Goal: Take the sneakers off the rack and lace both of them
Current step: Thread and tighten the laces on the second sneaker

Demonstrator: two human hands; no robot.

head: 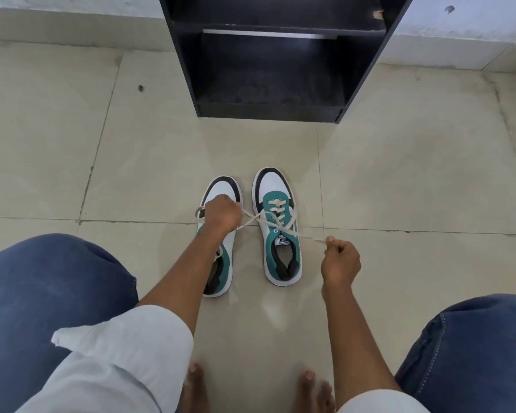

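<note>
on the tiled floor [399, 174] in front of the black rack [280, 70], both sneakers stand side by side, toes toward the rack, already off its shelves. the right sneaker [280, 234] has its lace [283, 223] threaded through the eyelets, and the two free ends are being drawn apart. the left hand [222, 217] is closed in a fist around one end, hovering over the left sneaker [221, 192]; the right hand [340, 262] pinches the other end between thumb and fingers, off to the right of the shoe. the ends look crossed just left of the tongue, so this seems to be the first tie of the knot. to do it well, pull both ends evenly and low, close to the shoe, so the crossing seats snug against the top eyelets without lifting or dragging the sneaker sideways. keep a firm pinch, since a slipped end would loosen the rows. whether the left sneaker is fully laced i cannot tell; the arm hides it.
</note>
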